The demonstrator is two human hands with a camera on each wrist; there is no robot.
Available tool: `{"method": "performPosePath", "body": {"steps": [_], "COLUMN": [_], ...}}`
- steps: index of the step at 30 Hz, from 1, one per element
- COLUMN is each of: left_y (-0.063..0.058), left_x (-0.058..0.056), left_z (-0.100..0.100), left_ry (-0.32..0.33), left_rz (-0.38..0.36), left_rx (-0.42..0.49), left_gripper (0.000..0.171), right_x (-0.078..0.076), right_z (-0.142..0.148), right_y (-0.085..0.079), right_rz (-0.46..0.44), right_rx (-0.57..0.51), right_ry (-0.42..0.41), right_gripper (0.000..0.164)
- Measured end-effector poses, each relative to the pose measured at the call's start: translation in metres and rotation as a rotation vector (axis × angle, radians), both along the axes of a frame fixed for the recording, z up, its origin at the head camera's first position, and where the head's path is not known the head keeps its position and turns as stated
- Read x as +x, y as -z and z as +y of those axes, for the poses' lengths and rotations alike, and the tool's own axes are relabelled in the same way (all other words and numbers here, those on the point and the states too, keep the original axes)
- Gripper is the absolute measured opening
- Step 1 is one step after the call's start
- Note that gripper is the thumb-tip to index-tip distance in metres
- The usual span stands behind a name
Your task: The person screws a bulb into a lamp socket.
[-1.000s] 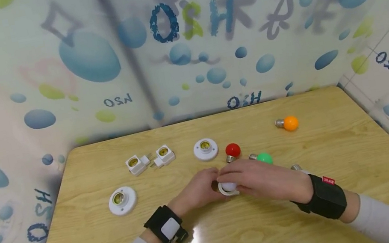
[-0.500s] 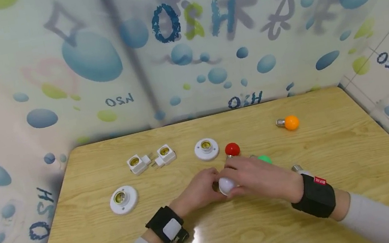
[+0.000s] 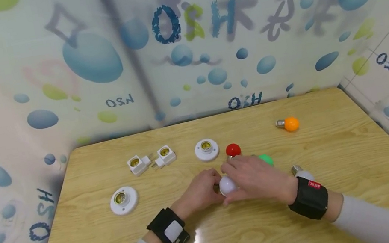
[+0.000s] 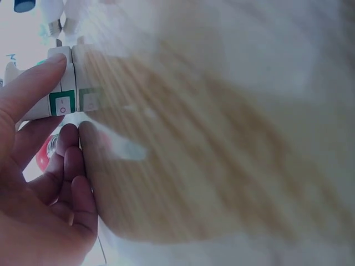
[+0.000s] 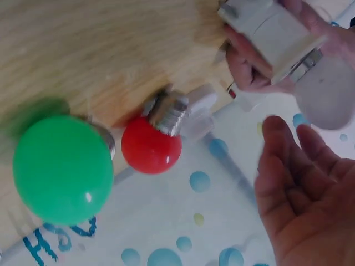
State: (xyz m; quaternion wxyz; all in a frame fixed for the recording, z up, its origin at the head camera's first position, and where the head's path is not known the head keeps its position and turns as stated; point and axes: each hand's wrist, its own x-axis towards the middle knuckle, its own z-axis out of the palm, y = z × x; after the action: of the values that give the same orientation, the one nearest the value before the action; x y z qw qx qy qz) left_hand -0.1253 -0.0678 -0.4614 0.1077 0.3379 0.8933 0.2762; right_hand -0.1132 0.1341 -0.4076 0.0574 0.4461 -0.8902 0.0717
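Note:
My left hand (image 3: pixel 200 191) grips a white plug-in lamp socket (image 5: pixel 273 34) over the middle of the table. The left wrist view shows the thumb on the socket's body, beside a green-framed switch (image 4: pixel 63 104). A white light bulb (image 3: pixel 227 185) sits in the socket's mouth, a strip of its metal base showing in the right wrist view. My right hand (image 3: pixel 256 176) is spread around the bulb, thumb on the near side. Its fingertips (image 5: pixel 275 126) curve close by the glass, with the bulb uncovered. A red bulb (image 3: pixel 233 149) and a green bulb (image 3: pixel 266 160) lie just beyond this hand.
At the table's left are a round white lamp holder (image 3: pixel 124 200) and two plug-in sockets (image 3: pixel 139 164). Another round holder (image 3: pixel 206 149) stands at the back middle. An orange bulb (image 3: pixel 291 124) lies back right; another white bulb (image 3: pixel 305 176) lies by the right wrist.
My right fingers have spread off the top of the white bulb, leaving more of it in sight. The right wrist has shifted slightly left; the left hand keeps its hold.

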Motion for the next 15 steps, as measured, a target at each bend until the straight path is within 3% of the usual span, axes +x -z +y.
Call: {"method": "performPosePath", "body": {"steps": [3, 7, 11, 15], "left_y": [0.001, -0.001, -0.002, 0.000], "left_x": [0.002, 0.003, 0.004, 0.004], "left_z": [0.001, 0.000, -0.002, 0.001], "left_ry": [0.016, 0.000, -0.027, -0.024], "left_rz": [0.030, 0.004, -0.016, 0.016], "left_rx": [0.010, 0.038, 0.015, 0.000], "left_gripper": [0.030, 0.039, 0.041, 0.037], "right_x": [0.002, 0.003, 0.003, 0.005], "right_z": [0.006, 0.015, 0.018, 0.018], "right_y": [-0.008, -0.017, -0.018, -0.016], "right_rz": [-0.112, -0.243, -0.251, -0.259], "right_rx": [0.031, 0.031, 0.003, -0.023], "right_ry": [-0.002, -0.093, -0.201, -0.210], "right_gripper": [0.086, 0.073, 0.056, 0.050]}}
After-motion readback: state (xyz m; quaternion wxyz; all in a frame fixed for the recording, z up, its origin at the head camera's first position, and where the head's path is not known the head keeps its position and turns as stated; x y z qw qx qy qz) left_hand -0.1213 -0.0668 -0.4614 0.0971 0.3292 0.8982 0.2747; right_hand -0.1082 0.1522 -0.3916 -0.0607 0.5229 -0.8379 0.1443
